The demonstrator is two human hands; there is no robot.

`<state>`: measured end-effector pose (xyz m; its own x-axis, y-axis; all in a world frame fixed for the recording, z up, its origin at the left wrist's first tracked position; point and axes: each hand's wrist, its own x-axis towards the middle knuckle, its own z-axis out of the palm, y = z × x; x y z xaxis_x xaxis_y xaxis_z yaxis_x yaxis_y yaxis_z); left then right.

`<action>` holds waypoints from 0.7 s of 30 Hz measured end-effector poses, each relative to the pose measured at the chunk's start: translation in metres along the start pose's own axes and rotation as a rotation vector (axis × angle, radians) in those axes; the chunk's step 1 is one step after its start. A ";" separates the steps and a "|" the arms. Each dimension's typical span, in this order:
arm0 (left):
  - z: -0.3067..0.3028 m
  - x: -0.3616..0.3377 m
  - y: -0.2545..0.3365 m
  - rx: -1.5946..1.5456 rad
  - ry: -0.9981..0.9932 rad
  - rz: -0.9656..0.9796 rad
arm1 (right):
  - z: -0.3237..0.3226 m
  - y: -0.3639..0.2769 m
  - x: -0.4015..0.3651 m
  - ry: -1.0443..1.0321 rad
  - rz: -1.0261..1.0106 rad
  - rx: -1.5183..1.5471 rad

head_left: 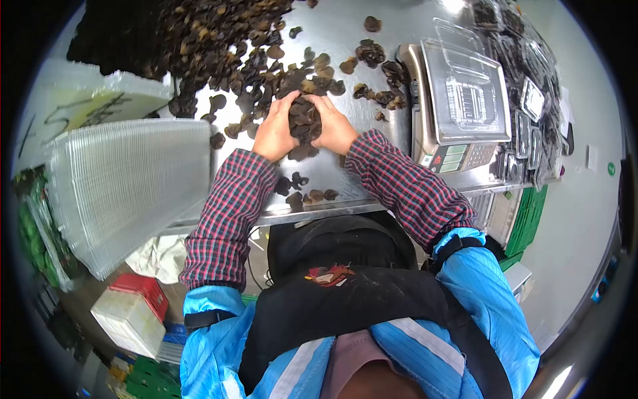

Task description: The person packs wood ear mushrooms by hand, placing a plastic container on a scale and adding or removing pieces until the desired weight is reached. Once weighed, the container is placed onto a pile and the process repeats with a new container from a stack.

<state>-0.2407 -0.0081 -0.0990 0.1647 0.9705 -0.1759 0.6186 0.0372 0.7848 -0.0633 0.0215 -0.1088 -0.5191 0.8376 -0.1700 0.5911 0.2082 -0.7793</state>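
Observation:
My left hand [274,133] and my right hand [335,131] face each other over the steel table, fingers curved around a clump of dark brown wood ear mushrooms [305,121]. The fingertips nearly meet at the far side of the clump. Beyond them spreads a large heap of the same mushrooms [219,46]. A few loose pieces [312,197] lie by the table's near edge. To the right of my right hand stands a digital scale [454,158] with a clear plastic tray [468,93] on its platform.
A long stack of clear plastic trays [133,179] stands left of my left arm. Filled clear packs [528,100] are piled beyond the scale at the right. A white box with a red top [129,319] and green crates [528,223] sit below table level.

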 end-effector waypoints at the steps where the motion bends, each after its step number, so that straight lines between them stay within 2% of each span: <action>1: -0.003 0.002 0.001 -0.004 -0.021 0.024 | -0.003 0.002 -0.001 0.045 -0.048 0.064; 3: -0.006 0.003 0.021 -0.019 0.027 0.133 | -0.018 -0.005 -0.008 0.113 -0.103 0.155; 4: -0.013 0.006 0.043 0.007 0.012 0.112 | -0.031 -0.012 -0.014 0.130 -0.086 0.177; 5: -0.018 0.008 0.065 -0.017 -0.005 0.108 | -0.050 -0.021 -0.022 0.149 -0.073 0.200; 8: -0.013 0.024 0.124 -0.042 0.055 0.274 | -0.115 -0.035 -0.048 0.273 -0.175 0.145; 11: 0.008 0.052 0.194 0.012 0.067 0.395 | -0.188 -0.027 -0.078 0.368 -0.188 0.100; 15: 0.076 0.102 0.267 -0.062 0.032 0.546 | -0.277 0.027 -0.121 0.474 -0.193 -0.082; 17: 0.123 0.129 0.284 -0.052 0.053 0.585 | -0.307 0.066 -0.135 0.468 -0.092 -0.139; 20: 0.171 0.155 0.291 0.068 -0.069 0.430 | -0.324 0.117 -0.143 0.414 -0.025 -0.177; 21: 0.176 0.160 0.293 0.080 -0.068 0.410 | -0.325 0.125 -0.141 0.337 0.100 -0.249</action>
<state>0.1019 0.1158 -0.0017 0.4581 0.8832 0.1003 0.5486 -0.3697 0.7499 0.2842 0.0934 0.0139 -0.2451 0.9695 0.0015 0.7805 0.1983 -0.5929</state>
